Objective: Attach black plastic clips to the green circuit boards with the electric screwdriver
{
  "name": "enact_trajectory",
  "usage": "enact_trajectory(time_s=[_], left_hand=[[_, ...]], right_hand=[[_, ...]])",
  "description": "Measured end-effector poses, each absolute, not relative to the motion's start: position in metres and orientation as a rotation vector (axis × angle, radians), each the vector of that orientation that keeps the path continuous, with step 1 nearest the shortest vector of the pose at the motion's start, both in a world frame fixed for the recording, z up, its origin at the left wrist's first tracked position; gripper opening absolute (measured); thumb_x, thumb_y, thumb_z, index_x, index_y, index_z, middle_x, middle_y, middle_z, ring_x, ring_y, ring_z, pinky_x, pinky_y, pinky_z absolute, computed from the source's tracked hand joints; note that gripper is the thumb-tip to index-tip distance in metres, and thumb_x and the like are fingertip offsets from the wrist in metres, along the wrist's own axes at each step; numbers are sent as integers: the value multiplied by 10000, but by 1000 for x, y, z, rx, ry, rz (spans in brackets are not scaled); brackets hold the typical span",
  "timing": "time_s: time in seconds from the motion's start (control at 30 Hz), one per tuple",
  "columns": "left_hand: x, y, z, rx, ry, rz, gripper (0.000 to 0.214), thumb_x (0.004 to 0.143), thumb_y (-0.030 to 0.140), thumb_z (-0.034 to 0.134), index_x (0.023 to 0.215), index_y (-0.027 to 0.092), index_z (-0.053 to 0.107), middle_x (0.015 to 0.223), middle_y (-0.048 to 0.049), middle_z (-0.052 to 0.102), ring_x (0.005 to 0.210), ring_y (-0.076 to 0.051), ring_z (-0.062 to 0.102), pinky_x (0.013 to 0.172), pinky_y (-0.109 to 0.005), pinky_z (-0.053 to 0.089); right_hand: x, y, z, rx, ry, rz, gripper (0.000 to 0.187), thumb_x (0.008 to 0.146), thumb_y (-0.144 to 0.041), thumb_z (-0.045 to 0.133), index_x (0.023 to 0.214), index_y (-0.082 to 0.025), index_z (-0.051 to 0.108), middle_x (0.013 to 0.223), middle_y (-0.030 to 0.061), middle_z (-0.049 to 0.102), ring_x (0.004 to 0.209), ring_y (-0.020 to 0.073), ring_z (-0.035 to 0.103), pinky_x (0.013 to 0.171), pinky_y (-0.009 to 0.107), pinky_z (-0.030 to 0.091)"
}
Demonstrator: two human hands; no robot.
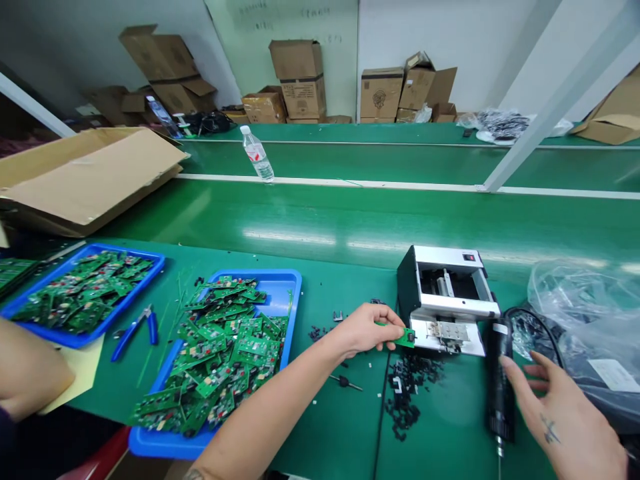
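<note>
My left hand (373, 327) pinches a small green circuit board (407, 338) between thumb and fingers. The board's free end is at the left side of the metal fixture (450, 333) in front of a silver-and-black machine (447, 280). My right hand (565, 413) is open, fingers spread, beside a black electric screwdriver (499, 387). Its thumb tip overlaps the tool's edge; whether it touches, I cannot tell. The screwdriver stands bit downward. Small black parts (405, 400) lie scattered below the fixture.
Circuit boards fill a blue tray (295, 320) and another blue tray (155, 267) farther left. Blue-handled cutters (135, 335) lie between them. Another person's arm (33, 367) rests at the left. Clear plastic bags (585, 300) are at right, a water bottle (258, 155) behind.
</note>
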State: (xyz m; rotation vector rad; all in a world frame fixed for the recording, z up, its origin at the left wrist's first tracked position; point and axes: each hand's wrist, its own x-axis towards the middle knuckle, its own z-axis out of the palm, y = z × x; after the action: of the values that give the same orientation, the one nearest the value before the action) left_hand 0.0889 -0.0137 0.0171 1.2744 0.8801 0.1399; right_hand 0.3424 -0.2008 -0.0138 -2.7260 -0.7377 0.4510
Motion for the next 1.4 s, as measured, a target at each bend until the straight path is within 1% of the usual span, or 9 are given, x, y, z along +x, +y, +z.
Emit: enact_trajectory(time_s=[0.2,0.3,0.43,0.53,0.67,0.8,1.0,1.2,1.4], left_hand=[[101,-20,9,1268,920,134,144,801,269,663,801,129,625,844,-45,643,613,-91,588,501,-206,410],[100,-22,7,1314,917,158,176,806,314,654,820,142,620,850,-44,651,607,-95,579,496,-209,403],[98,-23,10,1435,948,118,234,828,388,618,894,163,621,755,-17,662,506,-83,495,465,-211,359],[99,-23,17,1507,952,91,231,841,386,595,887,160,609,698,-17,671,517,-97,519,473,-206,347],[101,-23,22,1521,908,68,222,850,383,575,875,162,581,719,-42,710,604,-129,603,523,-210,386],[100,-22,16,1567,881,84,260,852,430,559,876,171,567,710,-33,712,530,-111,525,495,-214,367],[99,-22,9,1625,900,107,240,851,414,553,878,176,574,695,-6,715,457,-82,393,490,-211,321],[100,-23,9,1642,905,124,233,855,408,549,866,177,576,682,-4,708,472,-90,408,524,-217,332],[100,-23,9,1645,893,123,219,859,404,551,870,188,582,678,7,706,497,-99,433,561,-225,346]], right_hand=[[352,-193,-58,-2454,-513,610,901,616,-678,671,1331,-139,569,1095,200,690,1107,476,593,1000,660,376],[348,-199,-59,-2213,-461,705,804,606,-637,673,1226,-129,603,1027,164,683,972,383,640,915,561,487],[333,-208,-35,-1679,-387,812,546,636,-579,663,1079,-281,550,874,12,548,763,199,603,648,354,569],[322,-206,-6,-1147,-321,905,364,641,-413,736,918,-304,527,751,-42,344,510,81,389,391,205,388],[312,-190,31,-1042,-535,853,278,783,-558,617,877,-317,514,614,-85,160,362,50,43,306,264,149],[304,-170,61,-990,-732,775,554,811,-797,352,1067,-360,576,518,-50,300,348,110,269,384,313,245],[286,-141,88,-921,-912,716,749,622,-901,515,1036,-302,693,592,-3,527,484,164,467,495,339,385],[273,-125,91,-886,-849,789,692,537,-861,647,867,-261,748,541,10,602,451,176,515,461,326,401],[271,-120,88,-967,-854,814,736,484,-920,593,761,-246,698,489,6,581,400,172,505,419,321,379]])
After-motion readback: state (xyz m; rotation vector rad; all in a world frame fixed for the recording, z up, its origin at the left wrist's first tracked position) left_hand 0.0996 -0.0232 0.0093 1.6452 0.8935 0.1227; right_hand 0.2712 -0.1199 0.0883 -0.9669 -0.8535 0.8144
